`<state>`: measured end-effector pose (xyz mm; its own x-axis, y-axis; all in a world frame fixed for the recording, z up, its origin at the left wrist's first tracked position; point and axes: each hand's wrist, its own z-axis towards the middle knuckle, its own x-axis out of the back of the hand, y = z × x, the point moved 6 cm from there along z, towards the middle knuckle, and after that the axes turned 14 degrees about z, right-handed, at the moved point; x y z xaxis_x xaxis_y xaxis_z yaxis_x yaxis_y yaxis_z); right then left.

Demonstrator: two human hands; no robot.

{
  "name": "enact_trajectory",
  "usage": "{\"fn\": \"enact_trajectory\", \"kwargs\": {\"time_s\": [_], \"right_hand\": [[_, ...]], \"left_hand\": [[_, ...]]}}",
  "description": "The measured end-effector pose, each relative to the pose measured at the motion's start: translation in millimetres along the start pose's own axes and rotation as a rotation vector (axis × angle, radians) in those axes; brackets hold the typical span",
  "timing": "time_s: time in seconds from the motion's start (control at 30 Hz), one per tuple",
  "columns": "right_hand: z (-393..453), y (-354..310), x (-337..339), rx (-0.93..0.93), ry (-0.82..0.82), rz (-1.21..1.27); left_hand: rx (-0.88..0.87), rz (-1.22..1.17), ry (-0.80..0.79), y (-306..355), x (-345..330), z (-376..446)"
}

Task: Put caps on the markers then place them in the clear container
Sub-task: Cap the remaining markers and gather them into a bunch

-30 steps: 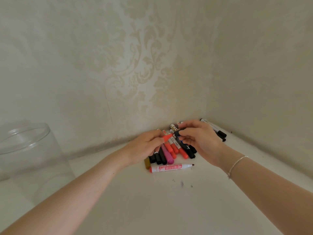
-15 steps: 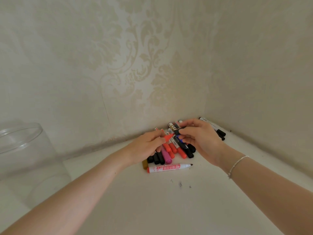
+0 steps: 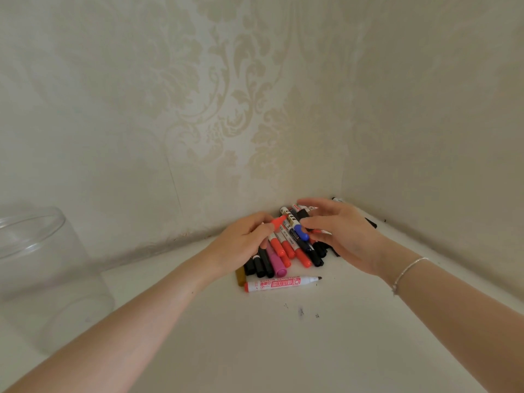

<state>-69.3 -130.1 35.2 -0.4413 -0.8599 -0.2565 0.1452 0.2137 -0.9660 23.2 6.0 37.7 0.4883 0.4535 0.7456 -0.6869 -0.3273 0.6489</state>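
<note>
A pile of markers (image 3: 286, 251) in red, black, pink and blue lies in the corner of the white surface. In front of it lies a white and red whiteboard marker (image 3: 279, 285), uncapped, tip pointing right. My left hand (image 3: 241, 242) pinches a red-orange cap (image 3: 278, 221) over the pile's left side. My right hand (image 3: 346, 234) hovers over the right side with fingers spread, its thumb just above a blue cap (image 3: 301, 233). The clear container (image 3: 34, 268) stands far left, with nothing visible in it.
Patterned walls meet in a corner right behind the pile. A gold marker (image 3: 240, 277) lies at the pile's near left. Small dark marks (image 3: 301, 311) dot the surface in front. More markers (image 3: 371, 222) lie partly hidden behind my right hand.
My right hand's finger and thumb have spread apart from their earlier pinch, and the blue cap now shows below the thumb. My left hand still holds the red-orange cap.
</note>
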Motion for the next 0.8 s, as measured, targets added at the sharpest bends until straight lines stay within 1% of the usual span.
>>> {"fn": "enact_trajectory", "kwargs": {"time_s": [0.13, 0.4, 0.47, 0.57, 0.63, 0.8], "right_hand": [[0.7, -6.6, 3.3, 0.068, 0.054, -0.086], [2.9, -2.4, -0.4, 0.044, 0.014, -0.129], [3.5, -1.1, -4.6, 0.033, -0.016, -0.177], [3.4, -3.4, -8.1, 0.04, -0.028, -0.274], [2.8, -5.9, -8.8, 0.034, -0.045, -0.266], [3.7, -12.4, -5.9, 0.03, -0.08, -0.204]], "left_hand": [[-0.013, 0.012, 0.003, -0.2, 0.1, 0.1], [-0.027, 0.061, -0.027, -0.4, -2.4, 2.1], [-0.042, 0.105, -0.039, 1.5, -3.6, 2.5], [-0.082, 0.271, -0.053, 3.5, -5.5, 3.3], [-0.112, 0.322, -0.046, 4.5, -5.8, 2.7], [-0.18, 0.282, 0.035, 13.4, -3.6, 3.1]]}}
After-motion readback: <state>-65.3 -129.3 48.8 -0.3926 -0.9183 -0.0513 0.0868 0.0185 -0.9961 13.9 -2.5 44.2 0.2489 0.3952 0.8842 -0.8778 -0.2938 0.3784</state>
